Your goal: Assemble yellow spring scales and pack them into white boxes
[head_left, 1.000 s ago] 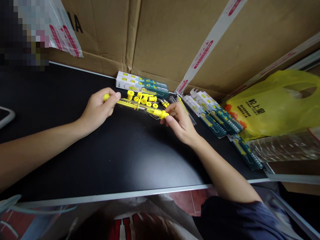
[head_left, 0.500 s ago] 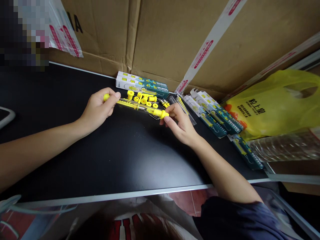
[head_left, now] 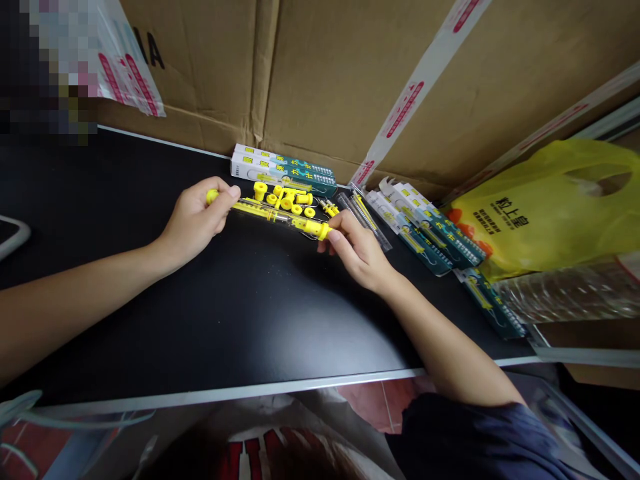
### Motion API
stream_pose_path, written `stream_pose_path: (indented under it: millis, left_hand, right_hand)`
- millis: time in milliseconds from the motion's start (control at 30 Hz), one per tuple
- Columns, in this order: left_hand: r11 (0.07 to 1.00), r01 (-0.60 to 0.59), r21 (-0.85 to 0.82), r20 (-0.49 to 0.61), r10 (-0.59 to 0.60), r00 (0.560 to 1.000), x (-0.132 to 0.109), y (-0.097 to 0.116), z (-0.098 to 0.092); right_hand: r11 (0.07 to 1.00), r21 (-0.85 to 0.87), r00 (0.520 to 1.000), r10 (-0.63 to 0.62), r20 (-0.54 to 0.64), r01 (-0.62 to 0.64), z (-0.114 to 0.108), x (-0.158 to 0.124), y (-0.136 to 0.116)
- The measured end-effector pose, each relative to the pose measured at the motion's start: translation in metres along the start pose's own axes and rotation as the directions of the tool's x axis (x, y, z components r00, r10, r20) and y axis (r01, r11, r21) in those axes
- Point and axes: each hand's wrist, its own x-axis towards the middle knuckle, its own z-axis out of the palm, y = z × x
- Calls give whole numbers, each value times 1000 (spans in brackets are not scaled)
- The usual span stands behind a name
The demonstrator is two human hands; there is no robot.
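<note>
A clear-tubed spring scale [head_left: 275,215] with yellow ends is held level over the black table [head_left: 240,347]. Its left end is pinched between the thumb and fingers of my left hand [head_left: 203,210]. My right hand [head_left: 357,250] grips the yellow cap at the other end with thumb and fingertips. Just behind the tube lies a pile of small yellow caps [head_left: 287,200]. Metal springs with yellow parts [head_left: 329,207] lie beside the pile, close to my right hand. Clear tubes with yellow strips [head_left: 365,217] rest just beyond that hand.
Two spring scale boxes [head_left: 283,170] lie at the back against a large cardboard box [head_left: 320,80]. Several more boxes [head_left: 425,230] lie at right, near a yellow plastic bag [head_left: 555,207] and a clear ribbed plastic item [head_left: 560,290]. A white-edged device [head_left: 15,233] sits at far left.
The right end of the spring scale and my right fingers have shifted very slightly left. My left hand keeps its hold, almost still.
</note>
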Motion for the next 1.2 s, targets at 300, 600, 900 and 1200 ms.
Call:
stream_pose_path:
  millis: [300,600,900,1200]
  left_hand:
    - [1000,1,1,1,-1,1000,0,1,0]
    - [1000,-8,15,-4,8,1000,0,0,0]
    - [1000,11,13,2,-11,1000,0,1,1]
    - [1000,6,10,6,-6,1000,-1,2,0]
  right_hand:
    - [996,81,1000,32,1,-32,1,0,2]
    - [1000,17,1000,24,-1,-24,-1,0,1]
    - [1000,29,1000,-10,11,9,1,0,1]
    - [999,44,1000,16,19,-16,2,-1,1]
